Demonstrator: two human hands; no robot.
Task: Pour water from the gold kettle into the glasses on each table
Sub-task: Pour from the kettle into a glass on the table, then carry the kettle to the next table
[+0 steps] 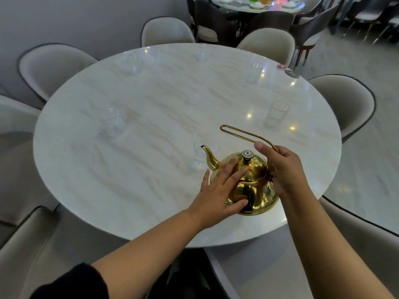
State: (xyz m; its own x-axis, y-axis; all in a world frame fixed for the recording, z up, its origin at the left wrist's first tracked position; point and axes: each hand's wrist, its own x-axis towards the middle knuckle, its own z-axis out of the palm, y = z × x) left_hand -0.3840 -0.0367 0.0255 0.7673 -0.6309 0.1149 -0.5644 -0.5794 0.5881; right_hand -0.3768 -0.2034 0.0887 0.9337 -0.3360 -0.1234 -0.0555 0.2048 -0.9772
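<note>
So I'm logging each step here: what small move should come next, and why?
Probably lift the kettle by its handle. It sits on the table, the right hand grips the handle, the left hand steadies the body, and the spout points at the nearest glass.

The gold kettle (250,186) stands upright near the round table's (129,169) front edge, spout toward the left, lid on. Clear glasses stand around the rim; one glass (199,157) is just beside the spout.

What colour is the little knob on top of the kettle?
Silver-grey, on the shiny gold metal kettle's lid knob, seen in the head view.
</note>
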